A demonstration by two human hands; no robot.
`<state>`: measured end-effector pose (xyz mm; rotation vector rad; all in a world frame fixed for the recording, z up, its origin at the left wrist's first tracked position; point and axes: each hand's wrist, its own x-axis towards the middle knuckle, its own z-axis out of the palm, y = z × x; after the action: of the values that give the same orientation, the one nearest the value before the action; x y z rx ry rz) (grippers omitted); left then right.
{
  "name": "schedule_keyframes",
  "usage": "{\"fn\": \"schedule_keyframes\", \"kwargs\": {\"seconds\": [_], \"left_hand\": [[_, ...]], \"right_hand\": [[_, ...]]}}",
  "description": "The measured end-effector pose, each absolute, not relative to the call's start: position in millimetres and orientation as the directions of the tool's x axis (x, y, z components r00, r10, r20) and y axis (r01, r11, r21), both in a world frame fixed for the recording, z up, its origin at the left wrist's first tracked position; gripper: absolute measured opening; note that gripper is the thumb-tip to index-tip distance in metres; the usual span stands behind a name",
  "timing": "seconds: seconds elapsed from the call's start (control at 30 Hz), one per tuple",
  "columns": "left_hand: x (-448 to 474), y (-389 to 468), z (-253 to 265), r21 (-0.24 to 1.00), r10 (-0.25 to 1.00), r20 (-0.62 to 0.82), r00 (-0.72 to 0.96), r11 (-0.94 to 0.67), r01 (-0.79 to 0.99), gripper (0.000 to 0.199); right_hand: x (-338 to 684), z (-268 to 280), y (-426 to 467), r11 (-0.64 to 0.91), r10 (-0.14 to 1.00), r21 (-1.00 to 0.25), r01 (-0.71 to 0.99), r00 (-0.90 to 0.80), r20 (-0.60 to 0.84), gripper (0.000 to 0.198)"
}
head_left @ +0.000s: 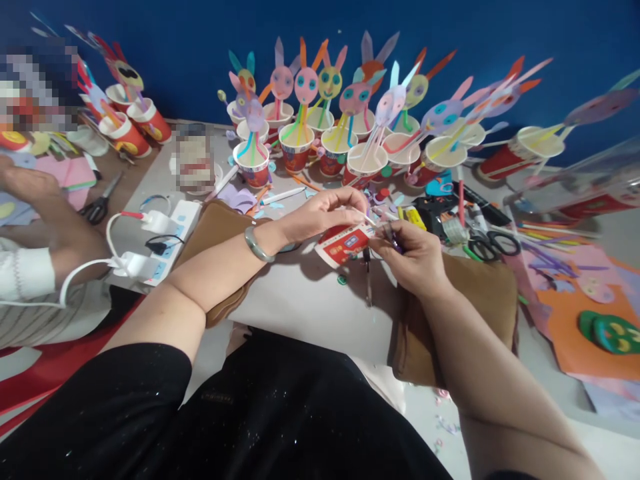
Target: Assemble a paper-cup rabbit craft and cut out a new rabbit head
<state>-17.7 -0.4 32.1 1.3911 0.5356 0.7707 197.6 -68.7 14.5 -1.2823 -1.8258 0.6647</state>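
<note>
Centre frame, your left hand (pixel 330 215) pinches the red cup (pixel 343 248), tilted likely for access; your right hand (pixel 415 257) half-curls, hold unclear.

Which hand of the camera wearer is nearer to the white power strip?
Left. In the picture, the left hand is to the right of the power strip; the right hand is farther right, beyond the left one.

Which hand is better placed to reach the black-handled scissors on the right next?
Probably the right hand: it is nearer those scissors, which lie on its side, while the left hand is farther across. Both are at the red paper cup, so the right may need freeing first.
</note>
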Motion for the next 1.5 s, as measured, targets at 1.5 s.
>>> {"fn": "schedule_keyframes", "kwargs": {"seconds": [1.5], "left_hand": [[-14.3,12.2,-1.1,0.696,0.666,0.670,0.329,-0.718,0.036,0.081]], "right_hand": [[205.9,28.9,-3.1,0.078,0.949,-0.795,0.602,0.200,0.244,0.033]]}}
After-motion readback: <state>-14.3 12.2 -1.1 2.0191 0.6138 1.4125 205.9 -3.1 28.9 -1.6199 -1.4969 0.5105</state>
